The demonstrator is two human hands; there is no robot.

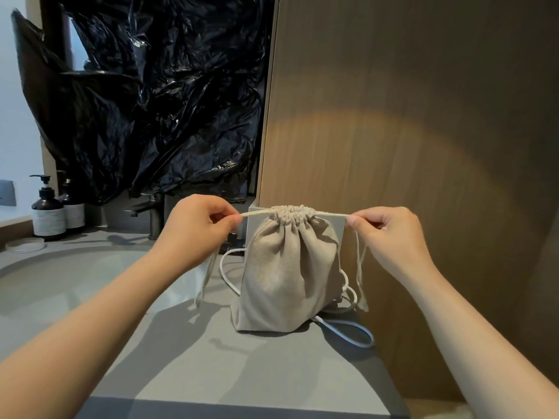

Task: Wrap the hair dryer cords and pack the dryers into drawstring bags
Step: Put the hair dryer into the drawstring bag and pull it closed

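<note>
Mid-frame, the left hand (198,228) and right hand (385,229) each pinch a drawstring (257,213), pulling outward from the cinched drawstring bag (287,273) between them.

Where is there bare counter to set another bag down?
The bare grey counter in front of the drawstring bag, between it and the near edge, is free. It is crowded behind and right of the bag, where the white cable loops, and far left by the bottles.

No wording can be read, the pale labels (49,221) on the two pump bottles (47,204) at the worktop's (211,358) far left corner being too small.
</note>
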